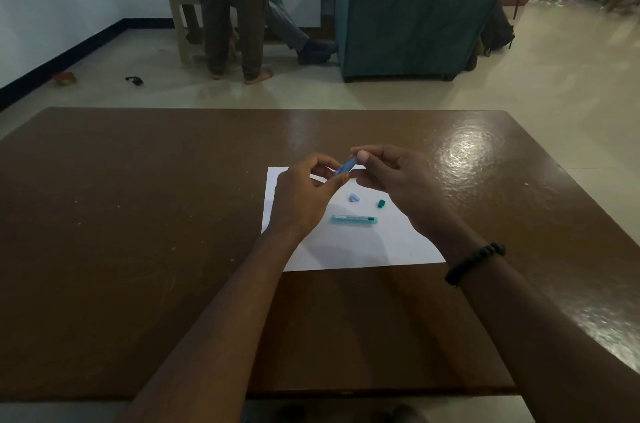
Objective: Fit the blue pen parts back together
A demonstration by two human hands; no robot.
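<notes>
Hands: two, the left hand (304, 197) and the right hand (394, 180), sharing one blue tube (346, 166).
Tubes: two, counting the teal tube (354, 219) lying on the paper.
Loose caps: two, a pale blue cap (354, 198) and a green cap (381, 203).
Paper sheets: one, a white sheet (363, 249).
Tables: one, a brown table (138, 214).
Bracelets: one, a beaded bracelet (474, 263).

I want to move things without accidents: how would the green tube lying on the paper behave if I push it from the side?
The green tube looks round and lies on its side on the smooth white paper, so it would probably roll. It seems small and thin, so likely light. Its surface looks like smooth plastic, perhaps slightly slippery.
</notes>
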